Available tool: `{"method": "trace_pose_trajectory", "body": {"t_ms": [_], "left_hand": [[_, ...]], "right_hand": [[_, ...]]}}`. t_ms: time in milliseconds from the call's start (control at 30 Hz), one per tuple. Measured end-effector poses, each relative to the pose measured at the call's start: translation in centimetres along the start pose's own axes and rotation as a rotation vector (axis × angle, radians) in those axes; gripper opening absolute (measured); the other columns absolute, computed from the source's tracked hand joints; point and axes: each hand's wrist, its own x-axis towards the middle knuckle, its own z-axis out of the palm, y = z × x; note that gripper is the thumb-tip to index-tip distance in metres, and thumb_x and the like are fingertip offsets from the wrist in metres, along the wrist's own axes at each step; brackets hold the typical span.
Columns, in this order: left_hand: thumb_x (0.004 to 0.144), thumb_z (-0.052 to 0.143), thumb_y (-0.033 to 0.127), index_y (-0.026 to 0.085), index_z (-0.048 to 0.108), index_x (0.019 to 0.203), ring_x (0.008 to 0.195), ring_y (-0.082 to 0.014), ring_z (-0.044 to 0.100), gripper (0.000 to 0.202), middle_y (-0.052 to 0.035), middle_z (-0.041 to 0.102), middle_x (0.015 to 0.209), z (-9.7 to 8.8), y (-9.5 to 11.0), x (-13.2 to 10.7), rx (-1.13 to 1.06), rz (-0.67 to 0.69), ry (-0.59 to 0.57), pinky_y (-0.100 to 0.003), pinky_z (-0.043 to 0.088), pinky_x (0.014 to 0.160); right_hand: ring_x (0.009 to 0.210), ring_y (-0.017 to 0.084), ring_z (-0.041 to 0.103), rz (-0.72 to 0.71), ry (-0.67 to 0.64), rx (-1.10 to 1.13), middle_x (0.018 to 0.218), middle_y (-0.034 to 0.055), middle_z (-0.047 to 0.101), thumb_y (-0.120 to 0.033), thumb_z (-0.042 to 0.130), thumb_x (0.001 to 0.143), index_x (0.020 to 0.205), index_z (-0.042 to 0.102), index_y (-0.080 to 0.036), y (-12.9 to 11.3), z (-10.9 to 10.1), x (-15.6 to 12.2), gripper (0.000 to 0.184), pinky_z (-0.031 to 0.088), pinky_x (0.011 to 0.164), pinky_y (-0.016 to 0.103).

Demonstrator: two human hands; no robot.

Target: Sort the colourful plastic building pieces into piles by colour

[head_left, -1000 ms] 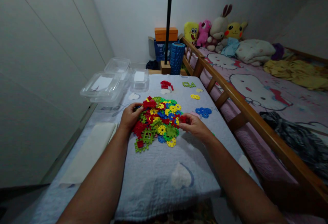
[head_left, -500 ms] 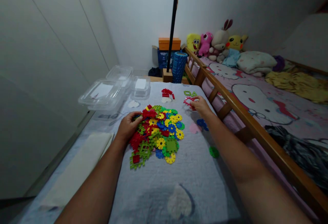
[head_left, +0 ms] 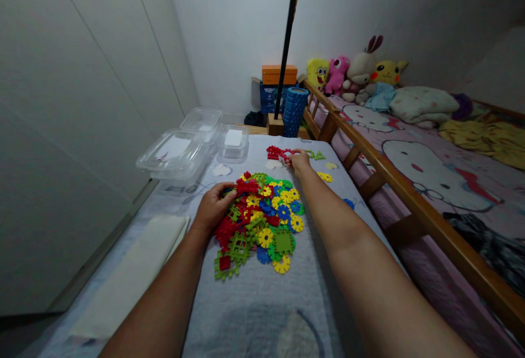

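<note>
A mixed pile of plastic building pieces (head_left: 264,216) lies on the table: red, yellow, blue and green, some flower-shaped, others square and toothed. My left hand (head_left: 215,205) rests against its left edge, thumb and forefinger a little apart, touching the pieces. Beyond the pile, my right hand (head_left: 301,162) pinches a red toothed frame piece (head_left: 286,154) beside a small heap of red pieces (head_left: 272,152). My fingers partly cover the frame. Just right of that hand are light green toothed pieces (head_left: 316,154). Nearer along the right side lie yellow flower pieces (head_left: 325,176) and a blue piece (head_left: 348,203).
Clear plastic containers (head_left: 172,153) stand at the back left of the cloth-covered table (head_left: 254,320). A folded white cloth (head_left: 135,276) lies at the left. A wooden bed rail (head_left: 369,183) runs along the right; a black pole (head_left: 287,46) rises behind the table.
My right hand has carried the red frame piece leftward to the small red heap. My left hand stays at the pile. The view has shifted slightly.
</note>
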Motion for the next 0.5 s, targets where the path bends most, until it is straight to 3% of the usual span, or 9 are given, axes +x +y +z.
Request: {"method": "trace_pose_trajectory", "body": {"t_ms": [100,267,400,500], "left_hand": [[0.078,0.067,0.051,0.020,0.076,0.105,0.099,-0.0277,0.070,0.042,-0.0074,0.078,0.104,-0.03,-0.10,0.00,-0.014,0.011,0.000,-0.040,0.053,0.095],[0.078,0.067,0.051,0.020,0.076,0.105,0.103,-0.0288,0.069,0.042,-0.0083,0.077,0.109,-0.05,-0.10,0.00,-0.011,0.010,0.002,-0.042,0.051,0.099],[0.080,0.066,0.050,0.020,0.075,0.108,0.103,-0.0288,0.070,0.042,-0.0089,0.077,0.110,-0.07,0.05,-0.16,-0.007,0.001,-0.003,-0.043,0.051,0.100],[0.079,0.067,0.050,0.020,0.075,0.107,0.103,-0.0286,0.070,0.042,-0.0088,0.077,0.109,-0.06,0.08,-0.22,-0.010,0.004,0.001,-0.042,0.052,0.099]], "right_hand": [[0.045,0.007,0.054,0.070,0.083,-0.018,0.064,-0.0076,0.056,-0.006,0.064,0.077,0.117,0.054,-0.021,0.02,0.83,0.47,0.043,0.039,0.041,0.012],[0.045,0.007,0.052,0.030,-0.029,-0.088,0.066,-0.0073,0.058,-0.003,0.067,0.070,0.125,0.059,-0.019,0.12,1.20,0.53,0.057,0.041,0.043,0.014],[0.051,0.009,0.055,0.008,-0.068,-0.089,0.072,-0.0054,0.059,0.002,0.064,0.065,0.136,0.054,-0.019,-0.18,1.05,0.18,0.075,0.045,0.047,0.018],[0.058,0.009,0.058,0.011,-0.062,-0.012,0.083,-0.0031,0.058,0.001,0.063,0.063,0.131,0.055,-0.020,-0.63,0.68,-0.24,0.073,0.049,0.052,0.018]]}}
